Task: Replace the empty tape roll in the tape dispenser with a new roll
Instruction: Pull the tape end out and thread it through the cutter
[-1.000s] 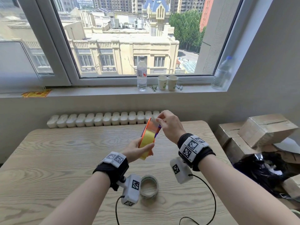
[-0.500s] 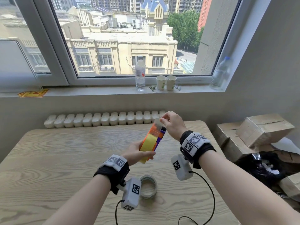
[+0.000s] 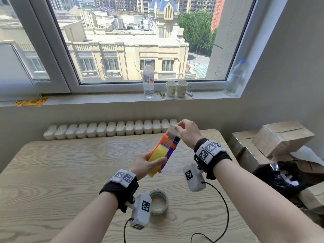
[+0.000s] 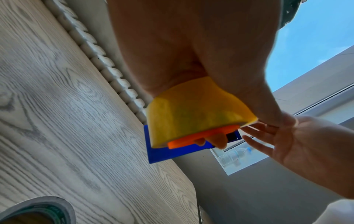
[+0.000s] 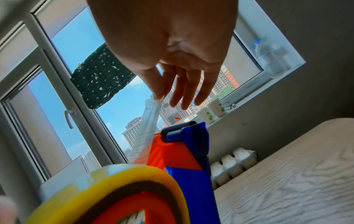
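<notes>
Pinching the free tape end in right hand above the dispenser, gripped with its yellow new roll by left hand; risk: strip folds, sticks to itself if tension slackens.

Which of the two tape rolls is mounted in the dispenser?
The yellow roll, seated in the orange and blue dispenser that the left hand grips above the table. The other, the empty roll, lies flat on the table.

Sunlit window, white radiator, wooden table, perhaps cardboard boxes
</notes>
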The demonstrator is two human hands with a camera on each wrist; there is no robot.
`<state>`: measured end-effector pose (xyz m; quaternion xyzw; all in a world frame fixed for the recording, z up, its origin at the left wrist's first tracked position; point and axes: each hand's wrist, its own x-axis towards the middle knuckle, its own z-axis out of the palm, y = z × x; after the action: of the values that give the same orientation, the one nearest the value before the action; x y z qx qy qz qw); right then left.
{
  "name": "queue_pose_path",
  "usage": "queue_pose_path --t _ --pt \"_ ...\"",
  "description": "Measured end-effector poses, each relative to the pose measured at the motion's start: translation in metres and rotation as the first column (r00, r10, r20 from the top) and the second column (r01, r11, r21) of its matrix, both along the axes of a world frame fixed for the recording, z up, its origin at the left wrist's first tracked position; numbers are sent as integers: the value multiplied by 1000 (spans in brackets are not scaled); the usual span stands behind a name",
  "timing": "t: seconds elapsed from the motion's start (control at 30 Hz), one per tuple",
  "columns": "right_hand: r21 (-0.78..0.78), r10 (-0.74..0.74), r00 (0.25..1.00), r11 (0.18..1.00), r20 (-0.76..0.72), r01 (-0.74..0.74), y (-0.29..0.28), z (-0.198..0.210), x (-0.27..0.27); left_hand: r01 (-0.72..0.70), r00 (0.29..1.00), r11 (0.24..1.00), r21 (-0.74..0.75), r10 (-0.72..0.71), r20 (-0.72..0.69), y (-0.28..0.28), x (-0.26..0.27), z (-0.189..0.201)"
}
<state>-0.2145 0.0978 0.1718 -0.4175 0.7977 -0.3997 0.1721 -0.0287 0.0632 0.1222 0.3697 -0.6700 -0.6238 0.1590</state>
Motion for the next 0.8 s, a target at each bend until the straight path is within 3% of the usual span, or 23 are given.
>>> queue_pose_path --t 0.23,0.8 --pt "36 -13 1000 999 17 12 -1 -9 -4 52 999 999 -11 -52 -6 1 4 -3" --pt "-9 -45 999 999 21 46 0 -15 -4 0 998 999 -45 3 64 -5 3 -12"
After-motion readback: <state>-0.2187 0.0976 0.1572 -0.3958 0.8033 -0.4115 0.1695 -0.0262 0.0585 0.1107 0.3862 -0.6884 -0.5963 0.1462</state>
